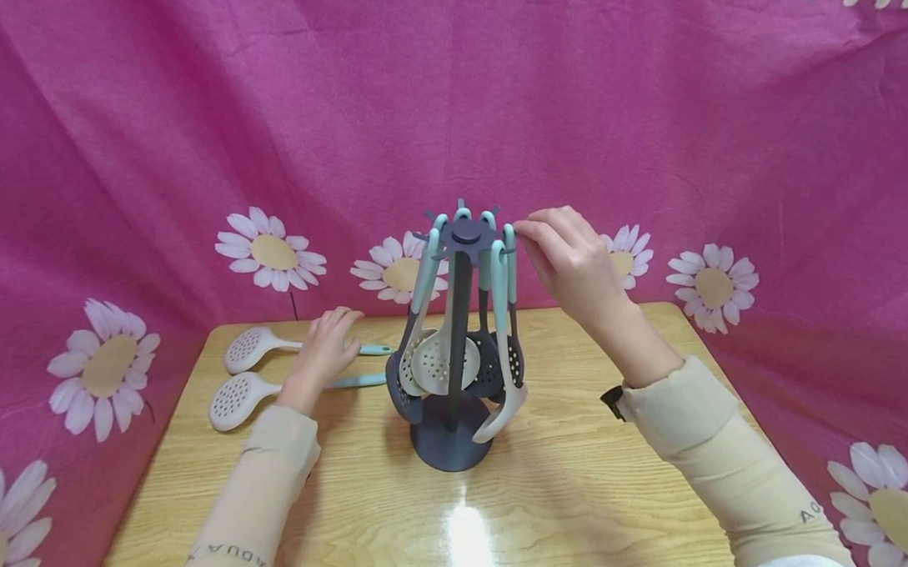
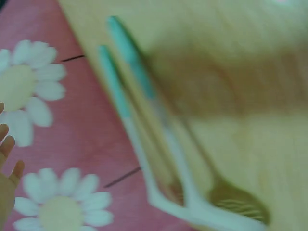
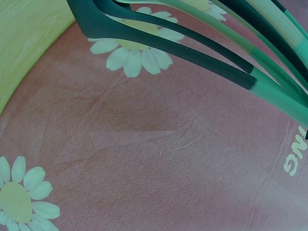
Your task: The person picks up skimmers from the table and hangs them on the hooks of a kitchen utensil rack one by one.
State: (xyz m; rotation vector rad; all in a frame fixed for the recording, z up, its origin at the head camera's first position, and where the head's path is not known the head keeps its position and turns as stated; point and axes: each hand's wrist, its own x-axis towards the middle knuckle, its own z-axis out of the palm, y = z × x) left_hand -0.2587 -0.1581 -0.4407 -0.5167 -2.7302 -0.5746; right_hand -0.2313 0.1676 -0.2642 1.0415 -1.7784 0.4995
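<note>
Toward the back right, my right hand (image 1: pixel 573 258) has its fingertips bunched at the top of the mint handle of a dark skimmer (image 1: pixel 515 356). This skimmer hangs on a dark utensil stand (image 1: pixel 450 438); the right wrist view catches its dark shaft (image 3: pixel 192 54), with the fingers out of frame. Over on the left, my left hand (image 1: pixel 325 355) hovers with relaxed fingers above two pale skimmers with mint handles, a far one (image 1: pixel 249 349) and a near one (image 1: pixel 236 401). It overlaps their handles in the head view and grips neither. Its fingers (image 2: pixel 7 149) show at the left wrist view's edge.
Several other utensils hang around the stand, among them a pale ladle (image 1: pixel 499 415) at the front and a pale perforated skimmer (image 1: pixel 436 363). The wooden table (image 1: pixel 581 496) carries everything. A pink flowered cloth (image 1: pixel 448 108) rises behind and beside it.
</note>
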